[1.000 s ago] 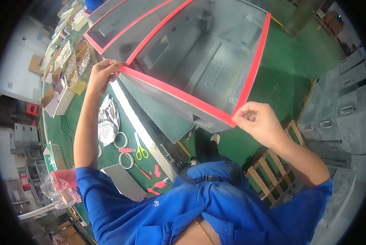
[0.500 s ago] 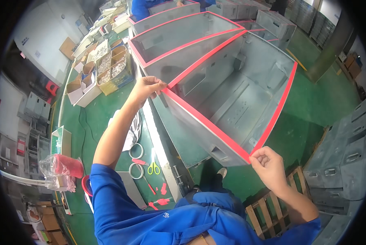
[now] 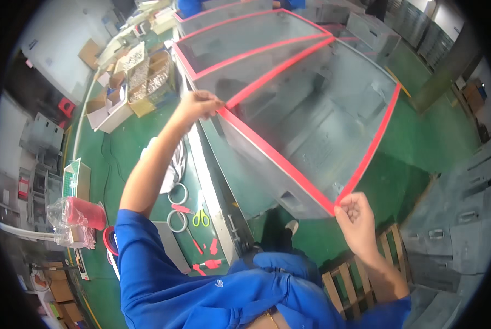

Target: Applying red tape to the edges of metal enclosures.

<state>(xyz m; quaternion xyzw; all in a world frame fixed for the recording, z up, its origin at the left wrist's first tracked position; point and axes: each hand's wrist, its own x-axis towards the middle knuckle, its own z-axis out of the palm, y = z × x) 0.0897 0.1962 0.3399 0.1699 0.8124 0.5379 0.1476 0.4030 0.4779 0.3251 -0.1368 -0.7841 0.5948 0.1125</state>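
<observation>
The left arm is stretched up toward the upper middle of the frame, its left hand (image 3: 199, 104) closed in a pinch. The right hand (image 3: 356, 215) is raised at lower right, fingers curled together, forearm bare below it.

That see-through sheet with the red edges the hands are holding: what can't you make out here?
- Head view: the sheet's far end, cut off by the top edge.
- Right hand: fingertips curl behind the sheet's corner, grip unclear.
- Grey metal box under the sheet: blurred through it.
- Parts in the cardboard boxes: too small.
</observation>
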